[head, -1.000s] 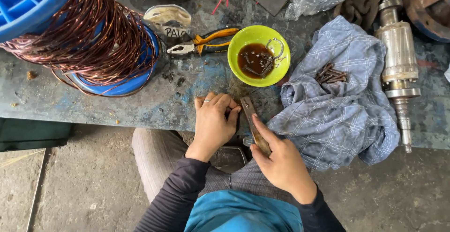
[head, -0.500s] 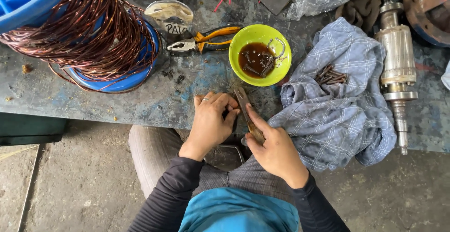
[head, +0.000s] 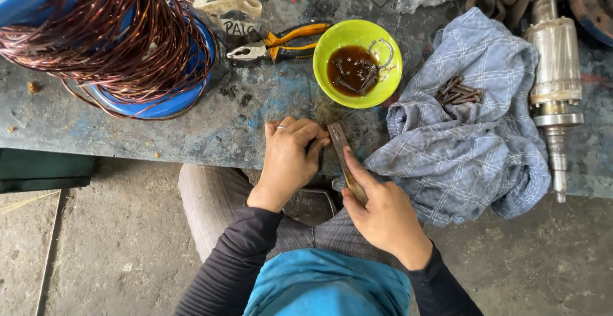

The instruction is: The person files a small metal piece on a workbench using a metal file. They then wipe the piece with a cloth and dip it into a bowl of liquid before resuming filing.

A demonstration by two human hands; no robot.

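My right hand (head: pixel 382 209) grips a long narrow worn metal tool (head: pixel 340 147), maybe a file or blade, its tip pointing up at the bench's front edge. My left hand (head: pixel 290 158) is curled shut against the bench edge right beside that tip, pinching something small that I cannot make out; a ring shows on one finger. Just beyond stands a lime-green bowl (head: pixel 389 76) of dark liquid with several small metal parts soaking in it.
A blue checked cloth (head: pixel 466 143) with a pile of dark screws (head: pixel 458 90) lies at right. A motor rotor shaft (head: pixel 557 73) lies far right. Orange-handled pliers (head: pixel 281 43), a copper wire coil (head: pixel 108 35) on a blue basin and a small plastic bag (head: pixel 228 9) sit behind.
Both hands have stayed at the bench edge with only small shifts; the tool's tip now sits closer to my left fingers. The view has drifted slightly.
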